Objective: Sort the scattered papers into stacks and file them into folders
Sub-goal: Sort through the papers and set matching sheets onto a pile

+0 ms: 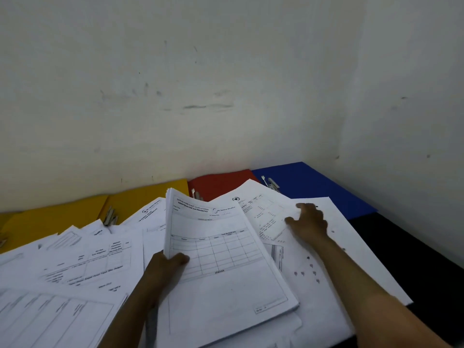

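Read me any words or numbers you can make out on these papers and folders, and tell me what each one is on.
"STANDAR", roughly: bottom of the table on the stack of forms that the left hand grips; blurred, so uncertain.
Heading and logo text on that stack: too blurred to read.
Sheet under the right hand: print too small.
Loose papers on the left: blurred.
Yellow folder, red folder, blue folder: no text visible.

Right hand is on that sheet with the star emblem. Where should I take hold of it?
Pinch the sheet at its bare right edge by the right hand, coming from the right. The held stack in the left hand overlaps its left side.
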